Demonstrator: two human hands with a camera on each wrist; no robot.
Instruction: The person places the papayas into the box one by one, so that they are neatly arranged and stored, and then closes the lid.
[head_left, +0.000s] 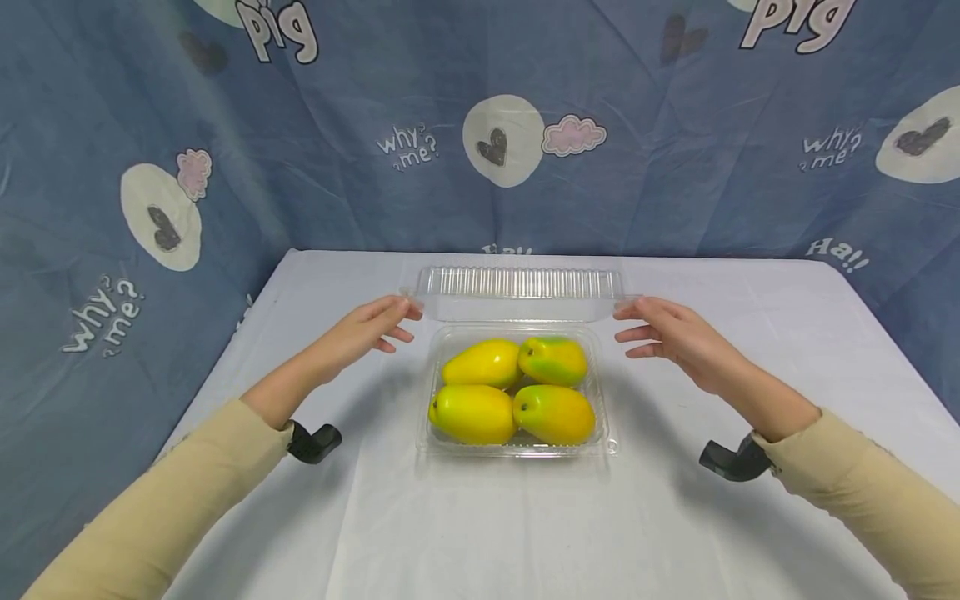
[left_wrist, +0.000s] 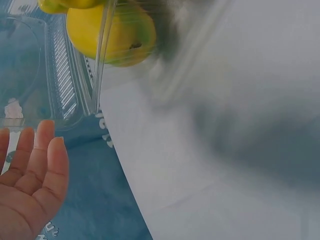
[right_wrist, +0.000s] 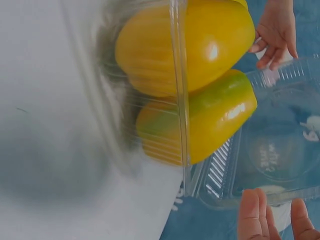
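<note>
A clear plastic clamshell box (head_left: 517, 451) sits on the table, its ribbed lid (head_left: 517, 283) raised on the far side. Several yellow-green mangoes (head_left: 474, 415) lie in the base in two rows. My left hand (head_left: 375, 323) is at the lid's left corner, its fingers (left_wrist: 55, 165) extended and their tips right at the edge in the left wrist view. At the opposite corner is my right hand (head_left: 671, 337); in the right wrist view its fingers (right_wrist: 252, 212) and thumb stand apart beside the lid's rim. Both hands are above the tabletop, outside the box.
A white cloth covers the table (head_left: 517, 533). Behind and to the left hangs a blue patterned curtain (head_left: 337, 192). Black wrist mounts (head_left: 313, 443) jut from both sleeves. A small round tab (head_left: 612, 447) sticks out at the box's near right corner.
</note>
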